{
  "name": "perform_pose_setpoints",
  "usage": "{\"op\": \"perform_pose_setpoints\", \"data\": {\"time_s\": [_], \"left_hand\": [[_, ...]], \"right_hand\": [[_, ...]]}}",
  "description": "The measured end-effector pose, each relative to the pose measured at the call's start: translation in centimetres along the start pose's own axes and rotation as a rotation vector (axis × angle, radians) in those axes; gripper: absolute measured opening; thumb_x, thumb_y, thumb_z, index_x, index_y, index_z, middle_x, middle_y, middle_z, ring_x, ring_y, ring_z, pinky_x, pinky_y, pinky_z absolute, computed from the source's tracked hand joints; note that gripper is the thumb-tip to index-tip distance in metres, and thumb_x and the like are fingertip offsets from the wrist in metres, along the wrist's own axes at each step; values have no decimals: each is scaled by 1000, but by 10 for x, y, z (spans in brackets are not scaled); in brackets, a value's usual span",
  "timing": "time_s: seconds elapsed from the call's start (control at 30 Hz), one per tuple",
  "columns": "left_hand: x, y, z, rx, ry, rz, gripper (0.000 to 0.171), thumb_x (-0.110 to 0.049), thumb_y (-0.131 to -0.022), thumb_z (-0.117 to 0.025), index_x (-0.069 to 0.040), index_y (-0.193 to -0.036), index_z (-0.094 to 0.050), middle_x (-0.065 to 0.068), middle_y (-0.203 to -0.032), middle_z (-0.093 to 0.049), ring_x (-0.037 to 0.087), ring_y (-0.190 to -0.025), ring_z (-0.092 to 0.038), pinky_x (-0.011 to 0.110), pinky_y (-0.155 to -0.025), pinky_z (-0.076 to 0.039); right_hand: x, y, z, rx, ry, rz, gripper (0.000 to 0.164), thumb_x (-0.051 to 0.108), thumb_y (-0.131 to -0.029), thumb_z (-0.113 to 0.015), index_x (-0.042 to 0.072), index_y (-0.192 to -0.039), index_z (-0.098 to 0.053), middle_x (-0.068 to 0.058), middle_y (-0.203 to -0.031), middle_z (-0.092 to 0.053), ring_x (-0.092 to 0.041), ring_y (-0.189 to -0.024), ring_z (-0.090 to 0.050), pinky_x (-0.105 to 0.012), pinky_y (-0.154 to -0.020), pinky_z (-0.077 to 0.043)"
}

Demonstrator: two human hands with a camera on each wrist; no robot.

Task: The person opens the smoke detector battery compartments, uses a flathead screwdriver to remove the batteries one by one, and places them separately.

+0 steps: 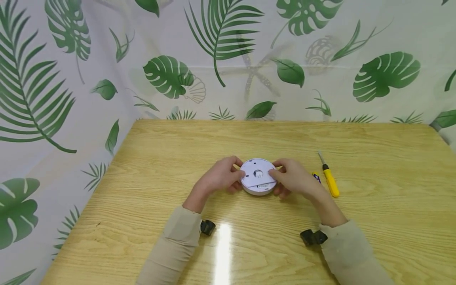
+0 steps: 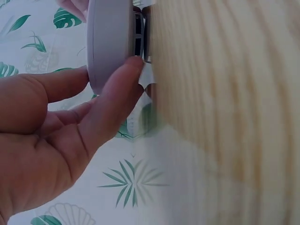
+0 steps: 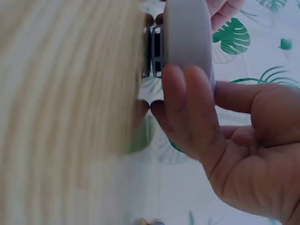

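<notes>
A round white smoke detector (image 1: pixel 257 186) lies back side up at the middle of the table, its flat back plate (image 1: pixel 253 181) with a central hole and small slots facing me. My left hand (image 1: pixel 221 174) grips its left edge, thumb on top and fingers under the rim. On the opposite edge my right hand (image 1: pixel 293 176) holds it the same way, its thumb on the plate. In the left wrist view, the smoke detector (image 2: pixel 110 42) shows its smooth side wall and a dark slotted vent close over the table. The right wrist view shows fingers (image 3: pixel 197 93) against that wall.
A screwdriver (image 1: pixel 331 182) with a yellow handle lies right of my right hand. Beside it is a small yellow and blue item (image 1: pixel 316 177), partly hidden by the hand. The wooden table (image 1: pixel 178 138) meets a leaf-print cloth (image 1: pixel 117 75) at its back and left.
</notes>
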State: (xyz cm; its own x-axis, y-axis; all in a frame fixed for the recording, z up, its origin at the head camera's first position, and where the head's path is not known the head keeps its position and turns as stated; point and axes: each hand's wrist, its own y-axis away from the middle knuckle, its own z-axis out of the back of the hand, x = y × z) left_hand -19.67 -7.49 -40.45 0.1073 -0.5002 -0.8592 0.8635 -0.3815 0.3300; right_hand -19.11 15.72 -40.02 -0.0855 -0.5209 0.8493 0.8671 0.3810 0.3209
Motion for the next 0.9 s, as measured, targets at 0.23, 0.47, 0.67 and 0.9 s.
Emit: {"op": "perform_pose_setpoints", "data": {"time_s": [0.23,0.47,0.67,0.9], "left_hand": [[3,-3,-5,37,131,-30,47,-2,-94,-66,2,-134,-44,19,-105,-61,23,-81,-66,33,-73,-59],[2,-3,-9,1,117,-51,42,-1,-93,-66,0,-130,-45,19,-102,-62,23,-82,-66,33,-72,-59],[0,-2,-10,-63,122,-82,38,-2,-96,-62,-3,-131,-47,19,-103,-62,23,-82,-65,35,-71,-59],[-9,4,-10,-220,146,-196,32,-10,-103,-53,-5,-134,-50,19,-102,-65,21,-80,-64,45,-75,-58]], "right_hand": [[-15,-7,2,77,-195,-21,40,22,-107,-45,-13,-128,-49,-14,-79,-63,-17,-62,-64,-33,-58,-59],[-14,-10,-6,-20,-167,-57,50,31,-109,-38,-9,-138,-44,-15,-88,-60,-19,-66,-65,-34,-60,-59],[-12,-10,-11,-14,-379,-34,51,20,-109,-36,-9,-150,-28,-22,-113,-54,-17,-74,-64,-33,-68,-59],[4,-1,-10,-18,-560,76,51,11,-108,-35,-5,-155,-21,-24,-130,-44,-16,-84,-63,-29,-74,-59]]}}
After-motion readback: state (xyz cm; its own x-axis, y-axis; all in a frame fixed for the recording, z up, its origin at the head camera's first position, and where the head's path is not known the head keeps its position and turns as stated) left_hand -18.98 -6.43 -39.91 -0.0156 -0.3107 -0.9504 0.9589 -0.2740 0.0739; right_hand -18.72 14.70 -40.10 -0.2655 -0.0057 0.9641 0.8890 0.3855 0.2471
